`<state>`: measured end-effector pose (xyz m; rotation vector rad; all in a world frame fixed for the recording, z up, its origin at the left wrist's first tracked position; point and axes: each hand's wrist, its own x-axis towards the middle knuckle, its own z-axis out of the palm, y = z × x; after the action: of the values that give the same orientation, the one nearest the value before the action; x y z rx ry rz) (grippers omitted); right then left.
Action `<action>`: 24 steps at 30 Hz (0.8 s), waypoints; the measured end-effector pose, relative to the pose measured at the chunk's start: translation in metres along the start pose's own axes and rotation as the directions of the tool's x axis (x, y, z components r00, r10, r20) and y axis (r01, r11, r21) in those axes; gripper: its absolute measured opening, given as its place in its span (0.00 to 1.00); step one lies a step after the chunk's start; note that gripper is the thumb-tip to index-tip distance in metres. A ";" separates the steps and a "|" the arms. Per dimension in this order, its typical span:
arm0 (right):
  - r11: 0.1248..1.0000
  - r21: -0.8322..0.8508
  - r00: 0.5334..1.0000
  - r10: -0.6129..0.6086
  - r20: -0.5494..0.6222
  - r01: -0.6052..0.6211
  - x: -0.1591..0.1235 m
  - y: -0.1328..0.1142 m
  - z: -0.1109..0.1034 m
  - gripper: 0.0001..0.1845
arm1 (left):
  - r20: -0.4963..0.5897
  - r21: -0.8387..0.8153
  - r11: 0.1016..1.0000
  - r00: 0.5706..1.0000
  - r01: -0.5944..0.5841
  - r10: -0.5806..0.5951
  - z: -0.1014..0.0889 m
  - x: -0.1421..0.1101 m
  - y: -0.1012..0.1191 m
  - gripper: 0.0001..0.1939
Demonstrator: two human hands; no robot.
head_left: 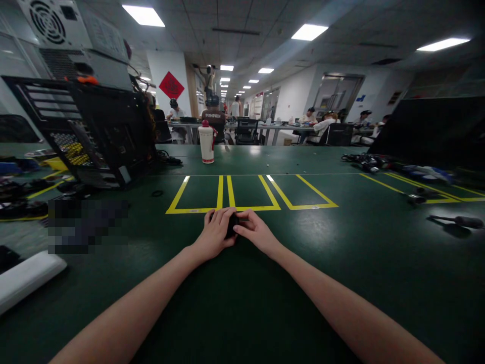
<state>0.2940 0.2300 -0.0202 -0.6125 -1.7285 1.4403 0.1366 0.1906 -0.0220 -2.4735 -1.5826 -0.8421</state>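
Between my hands is a small black object (pixel 231 225), mostly covered by fingers, so its kind does not show. My left hand (pixel 217 230) wraps over it from the left and above, fingers closed around it. From the right, my right hand (pixel 256 233) pinches its side with thumb and fingertips. Both hands are low over the green table (pixel 242 303), just in front of yellow tape outlines (pixel 252 208).
A black computer case (pixel 109 131) with a power supply (pixel 76 30) on top stands at left. A white cup (pixel 206 144) is beyond the tape. A screwdriver (pixel 460 221) and cables (pixel 371 163) lie right; a white object (pixel 30 278) lies left. People sit farther back.
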 end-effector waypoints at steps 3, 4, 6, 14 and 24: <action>1.000 -0.012 0.999 -0.001 -0.047 0.000 0.002 0.003 0.001 0.12 | 0.005 -0.006 1.000 1.000 -0.005 0.005 -0.001 0.000 0.000 0.32; 1.000 -0.026 0.998 0.004 -0.057 -0.005 0.003 0.003 0.001 0.13 | 0.012 -0.008 1.000 1.000 -0.009 0.009 -0.002 0.000 0.000 0.32; 0.998 -0.053 0.998 0.027 -0.059 -0.030 0.003 0.002 0.000 0.17 | 0.019 -0.008 1.000 1.000 -0.012 0.012 -0.003 0.000 0.000 0.33; 0.999 -0.002 0.998 0.055 0.030 -0.055 -0.001 -0.002 -0.003 0.18 | 0.016 0.000 1.000 1.000 -0.011 0.011 0.000 0.000 -0.002 0.34; 0.995 -0.090 0.999 0.026 -0.048 -0.030 0.002 0.001 -0.001 0.18 | 0.043 -0.020 1.000 0.999 -0.012 0.013 -0.007 0.000 0.001 0.32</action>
<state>0.2936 0.2327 -0.0203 -0.7164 -1.7624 1.3617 0.1346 0.1877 -0.0158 -2.5289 -1.5783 -0.8123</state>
